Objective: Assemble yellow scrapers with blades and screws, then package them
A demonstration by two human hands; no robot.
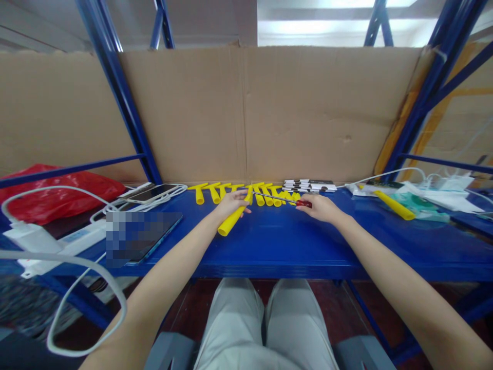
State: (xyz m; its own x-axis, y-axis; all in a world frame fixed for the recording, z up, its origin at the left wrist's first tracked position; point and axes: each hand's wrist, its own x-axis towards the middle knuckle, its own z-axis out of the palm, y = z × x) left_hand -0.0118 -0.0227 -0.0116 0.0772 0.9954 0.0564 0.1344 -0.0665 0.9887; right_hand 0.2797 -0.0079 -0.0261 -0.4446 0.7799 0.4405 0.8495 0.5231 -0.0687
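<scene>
My left hand (233, 202) is closed around a yellow plastic tube with a crosspiece at its top (230, 222), its hollow end tilted toward me. In my right hand (319, 207) is a screwdriver (303, 204) with a red handle. Its long metal shaft points left, and the tip meets the upper part of the held yellow piece; whether it sits in a screw is too small to tell. Behind my hands stands a row of similar yellow T-shaped pieces (199, 195), with several small yellow parts (295, 197) at the row's right end.
Black-and-white packets (308, 185) lie against the cardboard wall (192, 113). Left on the blue table (277, 244) are a dark tablet (154, 234), a white power strip (82, 237), cables and a red bag (77, 187). Another yellow tube (396, 206) rests on plastic wrapping at right.
</scene>
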